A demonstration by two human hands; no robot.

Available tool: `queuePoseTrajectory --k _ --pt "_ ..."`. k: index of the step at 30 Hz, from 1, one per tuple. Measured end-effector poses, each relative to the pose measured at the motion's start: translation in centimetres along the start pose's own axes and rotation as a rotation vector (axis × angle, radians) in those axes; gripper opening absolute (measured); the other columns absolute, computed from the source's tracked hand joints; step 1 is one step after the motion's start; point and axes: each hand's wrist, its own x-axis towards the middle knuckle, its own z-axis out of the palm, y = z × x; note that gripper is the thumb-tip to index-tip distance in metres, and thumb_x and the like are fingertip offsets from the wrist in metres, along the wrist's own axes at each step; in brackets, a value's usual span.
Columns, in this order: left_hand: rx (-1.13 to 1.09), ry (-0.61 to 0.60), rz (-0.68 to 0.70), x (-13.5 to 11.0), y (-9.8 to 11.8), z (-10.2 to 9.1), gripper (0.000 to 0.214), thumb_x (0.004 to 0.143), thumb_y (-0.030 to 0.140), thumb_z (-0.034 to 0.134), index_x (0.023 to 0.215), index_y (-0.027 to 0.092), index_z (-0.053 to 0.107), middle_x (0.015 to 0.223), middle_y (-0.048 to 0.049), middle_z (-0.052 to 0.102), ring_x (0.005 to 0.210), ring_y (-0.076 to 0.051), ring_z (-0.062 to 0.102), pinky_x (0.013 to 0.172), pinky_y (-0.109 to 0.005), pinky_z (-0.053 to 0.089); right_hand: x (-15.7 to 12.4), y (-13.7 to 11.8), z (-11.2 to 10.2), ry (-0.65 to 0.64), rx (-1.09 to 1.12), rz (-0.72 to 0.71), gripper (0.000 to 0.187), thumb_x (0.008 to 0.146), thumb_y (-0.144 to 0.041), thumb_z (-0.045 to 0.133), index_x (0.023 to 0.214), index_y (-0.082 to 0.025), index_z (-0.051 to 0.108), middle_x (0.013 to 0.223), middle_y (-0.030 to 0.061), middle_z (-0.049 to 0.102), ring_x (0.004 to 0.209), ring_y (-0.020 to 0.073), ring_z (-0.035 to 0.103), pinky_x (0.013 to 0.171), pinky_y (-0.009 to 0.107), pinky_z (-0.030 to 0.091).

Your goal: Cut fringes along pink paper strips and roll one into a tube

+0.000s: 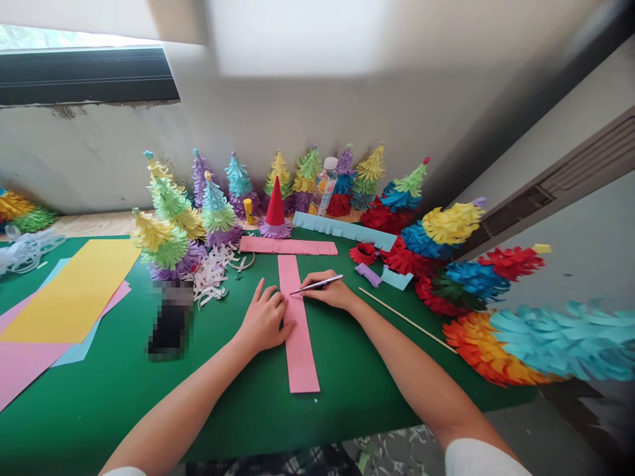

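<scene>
Pink paper, matte and flat, forms a long straight-edged strip (302,357) lying lengthwise at the middle of a smooth green tabletop (238,410). The left hand (265,317) lies loosely open at the strip's left edge, thumb and fingertips resting on the paper, with nothing clasped. The right hand (330,291) is closed in a writing grip around one slim silver-grey pen (322,283), its tip at the strip's surface; whether it touches cannot be told.

Beyond lie one pink paper strip with a slit edge (288,246) and one notched light-blue paper strip (344,230). Behind the former stands one smooth red paper cone (276,206) with a fringed purple base. To the right are one red fringed paper ring (363,253), two small paper scraps, purple (369,275) and light blue (397,278), and one thin wooden stick (407,318).

To the left, curly white paper shreds (211,274) lie beside a dark object (171,324) obscured by pixelation; overlapping yellow, pink and blue paper sheets (74,291) are cut off by the frame. More than ten multicoloured fringed paper cones (218,211) ring the work; overlap prevents an exact count.
</scene>
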Motion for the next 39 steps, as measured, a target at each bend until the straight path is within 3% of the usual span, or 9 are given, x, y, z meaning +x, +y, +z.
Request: queuePoseTrajectory --k 10,24,30,33,39 --pt "-0.018 0.011 -0.004 -0.1 0.1 0.0 0.038 0.084 0.040 0.051 0.110 0.014 0.063 0.102 -0.0100 0.064 0.114 -0.031 0.049 0.114 -0.055 0.019 -0.8 0.6 -2.2 -0.037 -0.030 0.044 0.019 0.071 -0.034 0.072 0.077 -0.016 0.071 0.073 0.0049 0.071 0.066 0.0173 0.063 0.060 0.026 0.046" --pt "-0.046 0.001 0.005 -0.4 0.2 0.0 0.040 0.084 0.038 0.051 0.113 0.012 0.061 0.107 -0.0115 0.063 0.114 -0.031 0.048 0.113 -0.055 0.020 -1.5 2.4 -2.6 0.002 0.103 0.095 0.021 0.068 -0.037 0.075 0.071 -0.017 0.068 0.072 0.0034 0.070 0.073 0.0197 0.066 0.078 0.035 0.052" --pt "-0.011 -0.020 0.015 -0.8 0.0 -0.1 0.056 0.082 0.047 0.051 0.123 0.009 0.055 0.120 -0.0141 0.058 0.120 -0.034 0.044 0.113 -0.056 0.016 -2.3 1.4 -1.4 0.152 0.255 0.139 0.023 0.066 -0.038 0.076 0.074 -0.018 0.066 0.075 0.0033 0.068 0.086 0.0235 0.067 0.082 0.037 0.051" --pt "0.026 -0.015 0.005 -0.7 -0.2 0.1 0.058 0.084 0.048 0.049 0.126 0.009 0.052 0.126 -0.0147 0.054 0.122 -0.035 0.042 0.112 -0.056 0.020 -1.9 0.7 -0.4 0.183 0.249 0.142 0.022 0.065 -0.037 0.076 0.074 -0.019 0.066 0.075 0.0031 0.068 0.081 0.0221 0.067 0.077 0.035 0.051" --pt "0.036 0.062 0.111 -0.4 -0.3 0.5 0.039 0.086 0.041 0.051 0.109 0.011 0.062 0.103 -0.0126 0.063 0.113 -0.030 0.051 0.112 -0.052 0.024 -0.8 0.7 0.8 0.171 0.208 0.139 0.023 0.065 -0.039 0.075 0.073 -0.018 0.068 0.070 0.0024 0.068 0.063 0.0161 0.060 0.060 0.029 0.048"
